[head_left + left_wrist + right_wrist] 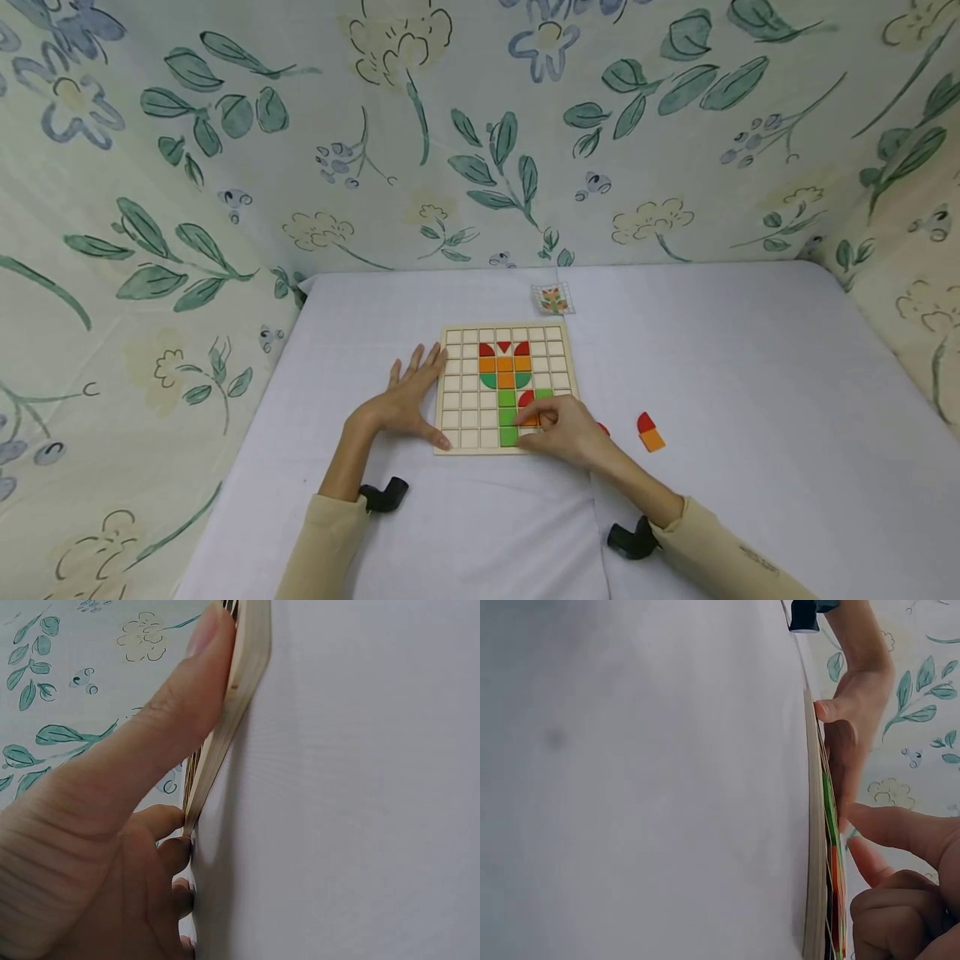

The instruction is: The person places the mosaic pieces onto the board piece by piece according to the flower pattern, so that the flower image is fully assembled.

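A pale wooden grid board lies flat on the white cloth, with a tulip-like pattern of red, orange and green pieces in its cells. My left hand spreads along the board's left side, fingers on the edge and thumb at the near-left corner. Over the lower part of the board is my right hand, thumb and index fingertip beside the column of light green squares. In the right wrist view a small gap shows between that thumb and index finger, with no piece visible there. This hand partly covers a red piece and an orange one.
Right of the board lie a loose red quarter-round piece and an orange square. Another red piece peeks out behind the right wrist. A small pattern card sits beyond the board. Flowered fabric hangs behind the white surface.
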`<state>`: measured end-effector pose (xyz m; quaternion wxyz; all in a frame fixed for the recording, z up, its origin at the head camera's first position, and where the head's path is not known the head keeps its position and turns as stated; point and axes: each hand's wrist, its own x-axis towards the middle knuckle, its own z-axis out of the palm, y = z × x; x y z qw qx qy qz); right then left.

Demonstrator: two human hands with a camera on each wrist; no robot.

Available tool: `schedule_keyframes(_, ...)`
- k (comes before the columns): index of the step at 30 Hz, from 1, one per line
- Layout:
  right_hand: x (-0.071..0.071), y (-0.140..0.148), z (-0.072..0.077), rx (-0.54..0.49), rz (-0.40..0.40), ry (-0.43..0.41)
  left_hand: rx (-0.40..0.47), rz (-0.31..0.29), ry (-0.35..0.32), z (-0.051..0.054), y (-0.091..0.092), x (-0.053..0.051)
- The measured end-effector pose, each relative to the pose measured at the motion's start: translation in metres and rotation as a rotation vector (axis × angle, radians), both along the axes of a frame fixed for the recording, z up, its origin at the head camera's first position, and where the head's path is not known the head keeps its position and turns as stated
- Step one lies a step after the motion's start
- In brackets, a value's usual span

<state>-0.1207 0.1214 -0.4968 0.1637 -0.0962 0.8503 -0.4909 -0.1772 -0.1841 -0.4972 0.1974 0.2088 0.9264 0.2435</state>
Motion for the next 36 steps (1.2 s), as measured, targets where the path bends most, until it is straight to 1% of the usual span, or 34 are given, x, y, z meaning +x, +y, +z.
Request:
schedule_keyframes(4,0.001,0.021,0.008,0.016,-0.044,-0.042,0.018,-0.002,0.001,0.001,0.001,0.0)
schedule_keyframes(9,0.001,0.058,0.014,0.054,-0.075,-0.043,0.022,-0.002,-0.006,0.002,0.0,0.0)
schedule_keyframes(13,0.002,0.085,0.015,0.09,-0.095,-0.024,0.019,0.0,-0.006,0.003,0.001,0.0)
schedule_keyframes(18,0.006,0.106,0.012,0.09,-0.111,-0.026,0.02,0.004,-0.002,0.003,0.002,0.0)
schedule_keyframes(22,0.007,0.113,0.008,0.087,-0.115,-0.058,0.02,0.006,-0.002,0.003,0.002,0.0)
schedule_keyframes(26,0.007,0.113,0.004,0.099,-0.116,-0.089,0.02,0.008,-0.009,0.003,0.003,0.0)
schedule_keyframes(32,0.007,0.104,-0.006,0.149,-0.12,-0.058,0.019,0.001,0.018,-0.005,0.002,0.001)
schedule_keyframes(36,0.006,0.102,-0.01,0.152,-0.121,-0.039,0.014,-0.002,0.031,-0.01,0.002,0.001)
